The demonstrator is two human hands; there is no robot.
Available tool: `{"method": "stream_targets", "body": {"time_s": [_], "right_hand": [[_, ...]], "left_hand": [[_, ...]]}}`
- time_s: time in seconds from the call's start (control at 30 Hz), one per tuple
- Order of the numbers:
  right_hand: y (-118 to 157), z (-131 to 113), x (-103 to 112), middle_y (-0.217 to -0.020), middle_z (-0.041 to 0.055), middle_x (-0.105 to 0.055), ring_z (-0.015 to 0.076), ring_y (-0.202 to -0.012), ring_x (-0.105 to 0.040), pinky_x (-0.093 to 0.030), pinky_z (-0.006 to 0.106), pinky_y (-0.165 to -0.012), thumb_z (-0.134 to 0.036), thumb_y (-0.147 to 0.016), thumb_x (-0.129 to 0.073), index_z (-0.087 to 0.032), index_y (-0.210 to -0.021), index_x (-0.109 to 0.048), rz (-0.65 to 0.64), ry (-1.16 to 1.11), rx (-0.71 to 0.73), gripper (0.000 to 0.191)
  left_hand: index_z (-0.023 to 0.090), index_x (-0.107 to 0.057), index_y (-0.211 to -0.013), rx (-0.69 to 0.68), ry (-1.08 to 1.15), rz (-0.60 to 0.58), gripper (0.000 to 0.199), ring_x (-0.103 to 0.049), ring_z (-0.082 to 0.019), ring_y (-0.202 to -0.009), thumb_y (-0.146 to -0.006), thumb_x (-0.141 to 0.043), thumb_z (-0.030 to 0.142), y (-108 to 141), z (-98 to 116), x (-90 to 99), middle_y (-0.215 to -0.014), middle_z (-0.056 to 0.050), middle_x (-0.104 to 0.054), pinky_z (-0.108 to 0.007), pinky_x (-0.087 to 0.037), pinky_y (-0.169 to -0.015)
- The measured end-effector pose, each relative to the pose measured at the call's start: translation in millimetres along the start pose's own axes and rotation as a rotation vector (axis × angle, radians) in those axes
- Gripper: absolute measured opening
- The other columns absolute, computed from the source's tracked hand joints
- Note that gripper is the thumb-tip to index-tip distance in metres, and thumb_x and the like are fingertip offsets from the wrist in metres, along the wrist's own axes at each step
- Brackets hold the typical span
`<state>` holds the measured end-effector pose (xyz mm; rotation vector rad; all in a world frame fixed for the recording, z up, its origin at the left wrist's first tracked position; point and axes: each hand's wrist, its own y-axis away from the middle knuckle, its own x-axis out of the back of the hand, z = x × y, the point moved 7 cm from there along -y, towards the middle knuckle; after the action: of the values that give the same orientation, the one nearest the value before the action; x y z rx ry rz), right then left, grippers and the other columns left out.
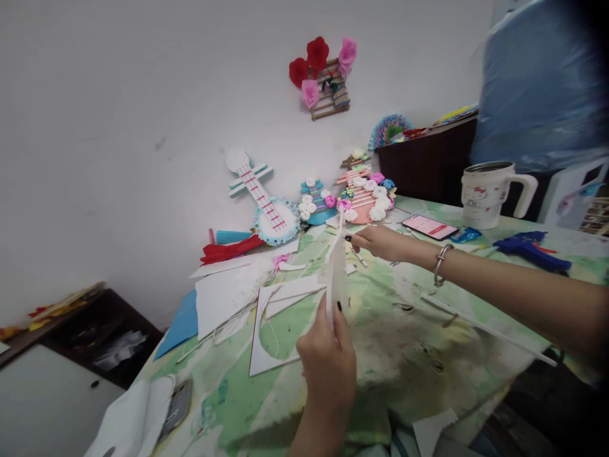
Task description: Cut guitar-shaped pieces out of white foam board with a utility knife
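Observation:
My left hand [329, 355] grips the lower end of a thin white board [337, 273], which stands on edge above the table and is seen nearly edge-on. Beyond it, my right hand [373, 242] has its fingers closed at the board's upper part, near the far end; a bracelet is on that wrist. Left of the board, a white sheet with a round cut-out [259, 365] lies on the green patterned cloth [380, 355]. White paper pieces [223, 295] and thin cords are spread behind it.
A banjo-shaped craft [276, 222] and flower-covered crafts [364, 200] lean by the wall. At right are a phone [429, 226], a white mug [485, 195], a blue glue gun [530, 252] and a long white strip [490, 330]. Another phone [178, 406] lies front left.

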<state>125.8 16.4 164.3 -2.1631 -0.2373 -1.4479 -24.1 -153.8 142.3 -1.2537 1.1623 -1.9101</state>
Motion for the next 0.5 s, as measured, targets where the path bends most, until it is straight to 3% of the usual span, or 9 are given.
{"method": "stream_targets", "body": {"time_s": [0.13, 0.23, 0.37, 0.43, 0.5], "right_hand": [[0, -2, -3, -0.069, 0.0048, -0.061, 0.0134, -0.06, -0.051, -0.032, 0.024, -0.057, -0.039, -0.094, -0.029, -0.016, -0.076, -0.066, 0.01, -0.087, 0.009, 0.048], [0, -10, 2, -0.056, 0.0013, -0.053, 0.0119, -0.052, -0.048, -0.031, 0.023, -0.054, -0.045, -0.094, -0.026, -0.016, -0.078, -0.066, 0.051, -0.173, -0.017, 0.052], [4, -2, 28, -0.049, -0.0019, -0.046, 0.011, -0.046, -0.043, -0.03, 0.023, -0.05, -0.055, -0.093, -0.021, -0.017, -0.081, -0.064, 0.323, -0.453, -0.136, 0.058], [10, 7, 40, -0.049, -0.0019, -0.047, 0.0109, -0.046, -0.042, -0.029, 0.024, -0.05, -0.057, -0.092, -0.026, -0.018, -0.079, -0.064, 0.465, -0.473, -0.186, 0.056], [14, 14, 43, -0.05, -0.0011, -0.049, 0.0111, -0.046, -0.043, -0.029, 0.024, -0.049, -0.059, -0.089, -0.033, -0.017, -0.076, -0.063, 0.497, -0.437, -0.211, 0.053]], "left_hand": [[0.004, -0.067, -0.093, -0.002, 0.013, 0.027, 0.03, -0.061, -0.016, -0.044, -0.091, -0.042, 0.021, 4, -2, 3.7, -0.053, -0.008, -0.064, -0.021, -0.039, -0.044], [0.007, -0.068, -0.086, 0.122, 0.035, 0.016, 0.031, -0.061, -0.017, -0.045, -0.09, -0.045, 0.027, 9, -16, 5.2, -0.054, -0.008, -0.064, -0.022, -0.041, -0.045], [0.01, -0.066, -0.079, 0.513, 0.209, 0.014, 0.033, -0.063, -0.019, -0.055, -0.084, -0.054, 0.041, 26, -58, 4.4, -0.062, -0.009, -0.067, -0.024, -0.045, -0.048], [0.012, -0.066, -0.089, 0.745, 0.443, 0.062, 0.035, -0.067, -0.019, -0.07, -0.081, -0.059, 0.045, 36, -81, -2.1, -0.078, -0.01, -0.071, -0.024, -0.051, -0.057], [0.015, -0.063, -0.105, 0.929, 0.78, 0.141, 0.038, -0.067, -0.018, -0.086, -0.08, -0.062, 0.044, 42, -98, -15.1, -0.097, -0.009, -0.07, -0.025, -0.054, -0.071]]}}
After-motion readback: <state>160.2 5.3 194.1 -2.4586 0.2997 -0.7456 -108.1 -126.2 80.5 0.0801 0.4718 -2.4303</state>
